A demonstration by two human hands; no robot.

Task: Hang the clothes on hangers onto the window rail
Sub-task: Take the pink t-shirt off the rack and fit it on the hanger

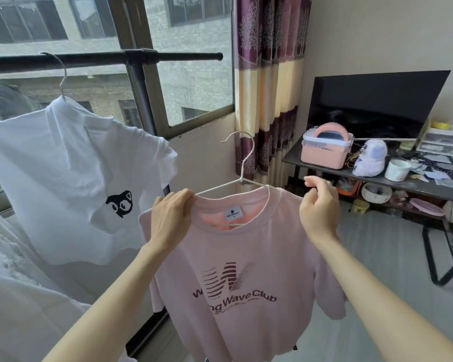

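I see one white T-shirt [71, 178] hanging from the black window rail [102, 59] on its own hanger [59, 74]. My left hand [171, 218] reaches forward, fingers curled, gripping the collar of one pink T-shirt [241, 283] held up below the rail on a second, white hanger [242, 165]. My right hand [321, 205] is raised, fingers pinching the shirt's other shoulder. Far right, a worktop [413, 188] carries one pink box [324, 147].
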